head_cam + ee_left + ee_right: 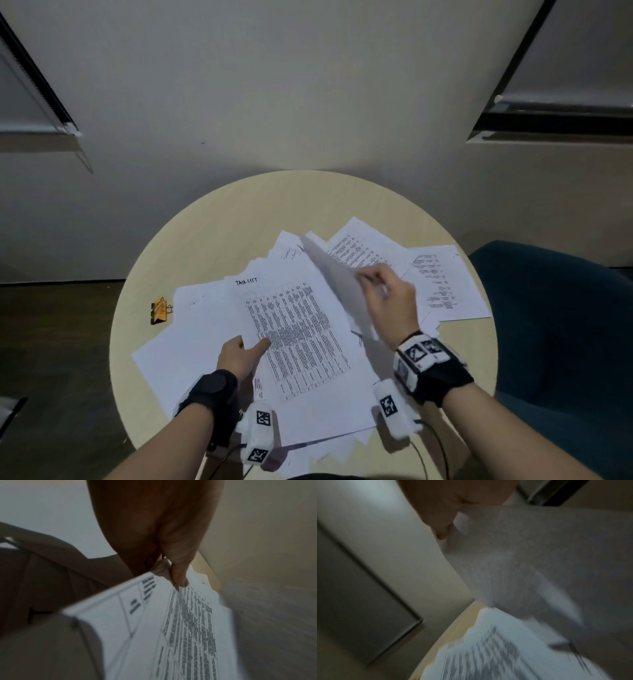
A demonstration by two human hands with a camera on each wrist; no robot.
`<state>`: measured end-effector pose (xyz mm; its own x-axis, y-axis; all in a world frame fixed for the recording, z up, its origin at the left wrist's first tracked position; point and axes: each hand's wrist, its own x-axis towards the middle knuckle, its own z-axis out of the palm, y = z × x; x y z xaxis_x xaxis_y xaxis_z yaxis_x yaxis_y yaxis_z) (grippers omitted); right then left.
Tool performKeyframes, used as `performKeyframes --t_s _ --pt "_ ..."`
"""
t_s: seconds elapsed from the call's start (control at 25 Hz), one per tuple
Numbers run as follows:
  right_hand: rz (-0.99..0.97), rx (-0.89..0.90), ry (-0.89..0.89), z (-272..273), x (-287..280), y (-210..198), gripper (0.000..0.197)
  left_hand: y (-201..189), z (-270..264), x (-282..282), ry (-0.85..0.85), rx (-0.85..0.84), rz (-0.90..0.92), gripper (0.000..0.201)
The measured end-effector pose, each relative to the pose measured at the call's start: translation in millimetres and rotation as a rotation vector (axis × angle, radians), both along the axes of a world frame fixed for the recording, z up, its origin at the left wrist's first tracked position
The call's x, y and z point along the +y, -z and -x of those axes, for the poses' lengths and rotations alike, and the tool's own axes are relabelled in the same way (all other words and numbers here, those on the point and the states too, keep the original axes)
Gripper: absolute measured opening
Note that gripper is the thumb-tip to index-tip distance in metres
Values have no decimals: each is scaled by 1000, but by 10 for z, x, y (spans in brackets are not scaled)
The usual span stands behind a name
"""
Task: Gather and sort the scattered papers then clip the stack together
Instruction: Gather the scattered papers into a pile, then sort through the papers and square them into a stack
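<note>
Several white printed papers lie scattered over a round beige table (205, 233). On top sits a sheet headed "TASK LIST" (298, 329) with a dense table of text. My left hand (239, 356) grips this stack's left edge, thumb on the print; the left wrist view shows the thumb (180, 577) pressing the papers (171, 635). My right hand (383, 298) pinches a single sheet (335, 284) and holds it raised on edge above the pile; in the blurred right wrist view that sheet (530, 561) hangs from the fingers (440, 524). An orange binder clip (159, 310) lies at the table's left side.
More printed sheets (442, 287) spread toward the table's right edge. A dark teal chair (565, 342) stands close on the right. A pale wall rises behind the table, with window blinds (34, 102) at both upper corners. Dark floor shows on the left.
</note>
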<state>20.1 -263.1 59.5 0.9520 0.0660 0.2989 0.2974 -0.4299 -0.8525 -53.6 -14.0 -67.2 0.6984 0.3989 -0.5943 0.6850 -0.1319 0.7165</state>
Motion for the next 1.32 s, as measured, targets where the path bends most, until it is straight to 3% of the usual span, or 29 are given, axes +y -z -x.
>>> performKeyframes --t_s 0.08,0.16,0.28,0.32,0.44,0.56,0.68,0.76,0.8,0.88,0.92,1.0,1.08,1.16,1.24,1.32 --pt "182 126 -339 308 230 248 14 -15 -12 -40 -4 -17 24 40" --pt "398 237 -598 562 372 579 16 -4 -54 -51 -23 0 57 46" --pt "486 365 -778 764 438 895 18 128 -84 -22 -121 51 231 75" --pt "488 384 -815 792 452 939 17 5 -67 -77 -143 44 283 74" --pt "546 402 -901 860 496 918 20 -176 2 -180 -75 -34 259 25" --pt "498 515 -748 804 415 822 39 -158 -18 -163 -7 -25 224 22" --pt "444 620 -281 472 120 894 37 -393 -41 -165 31 -45 260 12" --pt "445 750 -102 248 -49 888 54 -609 -102 -175 147 -171 252 13" --pt "336 835 -64 150 -94 879 61 -712 -177 -165 221 -198 229 15" --pt "-85 898 -67 -25 -144 746 54 -850 -333 -111 364 -245 167 16" --pt "-241 860 -63 -96 -147 607 44 -939 -387 -89 415 -271 148 15" --pt "-350 701 -31 -265 -135 341 35 -1109 -479 -75 421 -363 133 12" --pt "-301 489 37 -351 -72 75 27 -1254 -541 -139 337 -513 61 11" --pt "-262 327 63 -341 8 -116 16 -1312 -575 -200 164 -667 44 24" --pt "-270 256 65 -268 53 -230 15 -1307 -572 -257 24 -773 82 34" --pt "-260 248 17 -189 38 -219 22 -1247 -536 -304 9 -770 103 43"
